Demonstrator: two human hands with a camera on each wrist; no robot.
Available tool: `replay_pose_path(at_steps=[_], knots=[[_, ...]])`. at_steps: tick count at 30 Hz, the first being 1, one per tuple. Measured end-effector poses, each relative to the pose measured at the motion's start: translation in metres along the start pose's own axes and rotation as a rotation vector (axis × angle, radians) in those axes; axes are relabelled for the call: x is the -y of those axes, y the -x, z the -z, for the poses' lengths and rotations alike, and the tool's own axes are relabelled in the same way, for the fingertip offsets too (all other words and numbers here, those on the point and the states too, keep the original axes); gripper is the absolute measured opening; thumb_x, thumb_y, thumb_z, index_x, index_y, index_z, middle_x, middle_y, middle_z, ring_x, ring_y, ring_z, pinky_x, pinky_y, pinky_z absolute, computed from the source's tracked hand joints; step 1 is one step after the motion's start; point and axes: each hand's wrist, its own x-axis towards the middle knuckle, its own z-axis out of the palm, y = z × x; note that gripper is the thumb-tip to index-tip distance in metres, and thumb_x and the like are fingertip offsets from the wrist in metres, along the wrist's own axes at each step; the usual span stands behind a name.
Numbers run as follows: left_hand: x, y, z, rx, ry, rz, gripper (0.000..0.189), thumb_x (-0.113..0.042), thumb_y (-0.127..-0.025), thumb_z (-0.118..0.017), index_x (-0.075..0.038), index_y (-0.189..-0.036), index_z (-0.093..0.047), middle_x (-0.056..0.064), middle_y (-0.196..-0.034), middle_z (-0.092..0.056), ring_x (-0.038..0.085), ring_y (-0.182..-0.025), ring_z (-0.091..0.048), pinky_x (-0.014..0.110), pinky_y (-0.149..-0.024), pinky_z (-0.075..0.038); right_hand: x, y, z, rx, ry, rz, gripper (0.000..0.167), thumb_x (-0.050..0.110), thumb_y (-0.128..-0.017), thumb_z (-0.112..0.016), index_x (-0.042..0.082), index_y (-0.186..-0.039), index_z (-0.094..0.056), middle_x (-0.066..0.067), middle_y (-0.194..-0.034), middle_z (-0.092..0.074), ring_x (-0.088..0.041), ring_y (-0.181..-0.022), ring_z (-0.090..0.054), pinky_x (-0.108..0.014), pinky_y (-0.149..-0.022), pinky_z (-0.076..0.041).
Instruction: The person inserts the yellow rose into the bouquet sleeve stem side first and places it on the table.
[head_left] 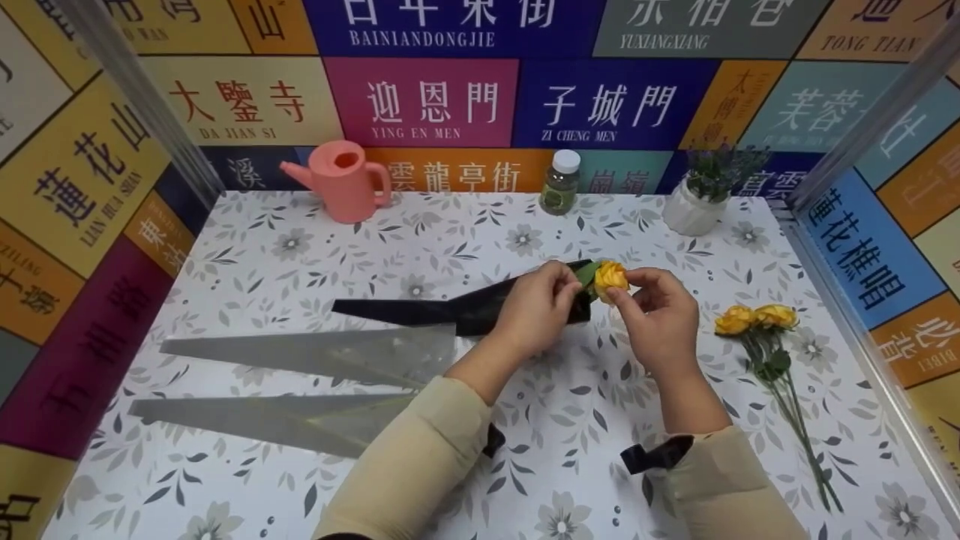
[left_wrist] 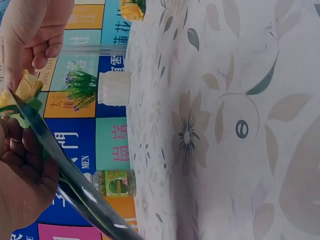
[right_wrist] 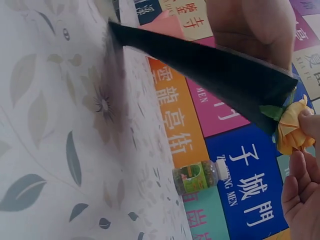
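Note:
My left hand (head_left: 531, 306) grips a black, tapered flower sleeve (head_left: 480, 306) near its wide end. At that opening is a yellow rose (head_left: 611, 280) with a green leaf beside its head; the stem is hidden inside the sleeve. My right hand (head_left: 666, 319) pinches the rose's bloom between thumb and fingers. In the right wrist view the sleeve (right_wrist: 210, 70) tapers away from the bloom, held off the table. Two greyish see-through sleeves (head_left: 300, 357) lie flat by the left forearm, one partly under it. Yellow roses (head_left: 754, 319) with long stems lie to the right.
Along the back stand a pink watering can (head_left: 341, 184), a small jar with a white lid (head_left: 560, 184) and a potted purple-flowered plant (head_left: 696, 206). Sign-covered panels (head_left: 427, 101) wall in the flower-patterned table (head_left: 562, 480) at the back and both sides.

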Motion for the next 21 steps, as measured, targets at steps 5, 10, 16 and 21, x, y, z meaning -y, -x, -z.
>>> replay_pose_path(at_steps=[5, 10, 16, 21], knots=[[0.001, 0.001, -0.001, 0.015, -0.014, 0.002, 0.009, -0.021, -0.107, -0.065, -0.013, -0.102, -0.065, -0.004, -0.086, -0.062, 0.011, -0.078, -0.057, 0.028, -0.076, -0.049, 0.002, -0.003, 0.001, -0.032, -0.094, -0.099, 0.019, -0.004, -0.092, -0.080, -0.011, -0.104, -0.067, 0.000, -0.088, -0.070, -0.010, -0.063, -0.055, -0.018, -0.057, -0.045], [0.002, 0.001, -0.003, 0.021, -0.040, -0.001, 0.009, -0.022, -0.107, -0.066, -0.013, -0.102, -0.066, -0.005, -0.086, -0.063, 0.011, -0.080, -0.059, 0.028, -0.079, -0.050, 0.004, -0.006, 0.003, -0.065, -0.151, -0.140, 0.018, -0.007, -0.092, -0.076, -0.015, -0.103, -0.064, 0.002, -0.086, -0.068, -0.008, -0.061, -0.055, -0.017, -0.056, -0.045], [0.004, 0.001, -0.005, 0.032, -0.068, -0.022, 0.010, -0.023, -0.107, -0.066, -0.013, -0.102, -0.066, -0.004, -0.087, -0.063, 0.012, -0.082, -0.059, 0.028, -0.080, -0.049, 0.013, -0.012, 0.010, -0.044, -0.067, -0.170, 0.016, -0.001, -0.096, -0.074, -0.012, -0.103, -0.065, 0.002, -0.088, -0.067, -0.010, -0.070, -0.060, -0.018, -0.061, -0.048], [0.005, 0.002, -0.007, 0.047, -0.087, -0.022, 0.011, -0.024, -0.107, -0.065, -0.014, -0.104, -0.067, -0.004, -0.090, -0.065, 0.012, -0.083, -0.059, 0.028, -0.080, -0.049, 0.021, -0.017, 0.014, -0.026, 0.010, -0.199, 0.017, 0.006, -0.097, -0.076, -0.007, -0.101, -0.067, 0.003, -0.087, -0.067, -0.010, -0.071, -0.059, -0.019, -0.061, -0.047]])
